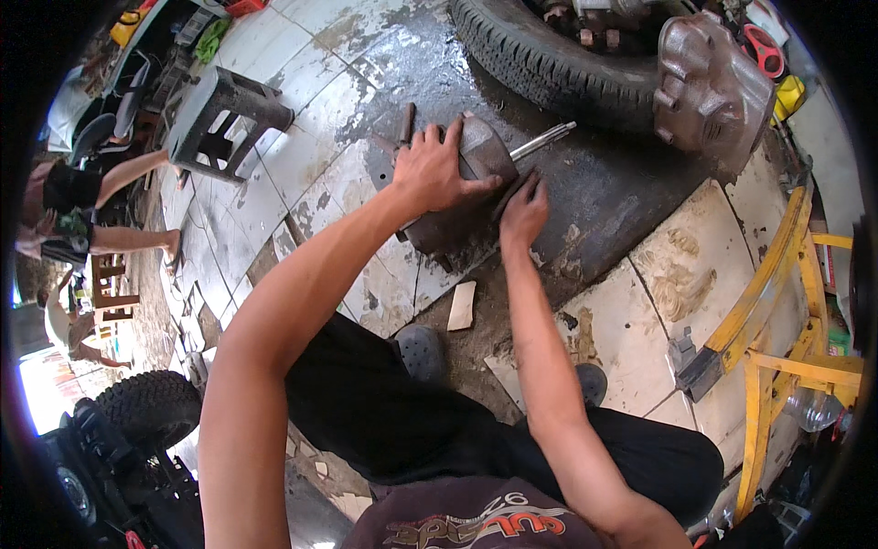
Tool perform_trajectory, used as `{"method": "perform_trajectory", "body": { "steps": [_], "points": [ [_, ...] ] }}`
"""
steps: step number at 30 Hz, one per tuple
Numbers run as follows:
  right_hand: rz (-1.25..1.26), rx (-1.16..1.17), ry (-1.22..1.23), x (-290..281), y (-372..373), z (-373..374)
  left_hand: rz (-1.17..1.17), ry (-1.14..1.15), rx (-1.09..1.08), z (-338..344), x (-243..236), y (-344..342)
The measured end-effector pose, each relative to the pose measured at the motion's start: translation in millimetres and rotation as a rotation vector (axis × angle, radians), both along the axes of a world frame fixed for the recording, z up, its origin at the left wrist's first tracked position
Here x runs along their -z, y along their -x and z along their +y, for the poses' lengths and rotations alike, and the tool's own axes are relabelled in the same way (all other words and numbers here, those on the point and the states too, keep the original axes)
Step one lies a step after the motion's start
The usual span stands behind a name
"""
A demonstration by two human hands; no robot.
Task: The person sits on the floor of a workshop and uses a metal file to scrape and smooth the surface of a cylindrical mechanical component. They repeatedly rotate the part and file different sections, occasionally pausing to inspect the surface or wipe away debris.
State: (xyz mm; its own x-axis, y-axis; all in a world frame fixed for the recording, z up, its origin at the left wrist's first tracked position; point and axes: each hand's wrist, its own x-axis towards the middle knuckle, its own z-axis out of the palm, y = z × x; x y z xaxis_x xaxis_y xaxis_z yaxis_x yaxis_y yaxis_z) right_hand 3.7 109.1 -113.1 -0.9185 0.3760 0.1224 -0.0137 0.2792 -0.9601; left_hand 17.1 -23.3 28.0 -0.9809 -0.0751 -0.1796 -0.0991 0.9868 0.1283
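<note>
A dirty cast-metal housing (pixel 485 146) lies on the dark, oil-stained patch of floor in front of me, with a shiny splined shaft (pixel 544 137) sticking out toward the upper right. My left hand (pixel 430 169) grips its top left, fingers over the upper edge and thumb across its face. My right hand (pixel 524 210) is lower, at the housing's right side below the shaft, its fingers curled against a dark part that I cannot make out clearly. A dark metal bar (pixel 407 119) shows just beyond my left fingers.
A large tyre (pixel 549 78) and another cast housing (pixel 704 87) lie ahead. A yellow metal frame (pixel 759 320) stands right, a plastic stool (pixel 229 114) left. Two people (pixel 78 197) (pixel 69 320) are at the far left; a small off-road tyre (pixel 146 407) is at lower left.
</note>
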Motion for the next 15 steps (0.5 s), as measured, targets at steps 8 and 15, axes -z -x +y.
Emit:
{"method": "perform_trajectory", "body": {
  "steps": [8,15],
  "points": [
    [0.047,-0.03,-0.175,0.8,-10.7,-6.8,0.027,-0.001,0.009,-1.8,3.2,-0.7],
    [-0.108,0.013,-0.069,1.9,0.9,-7.9,0.078,0.012,0.019,-4.0,11.8,-1.2]
  ]
}}
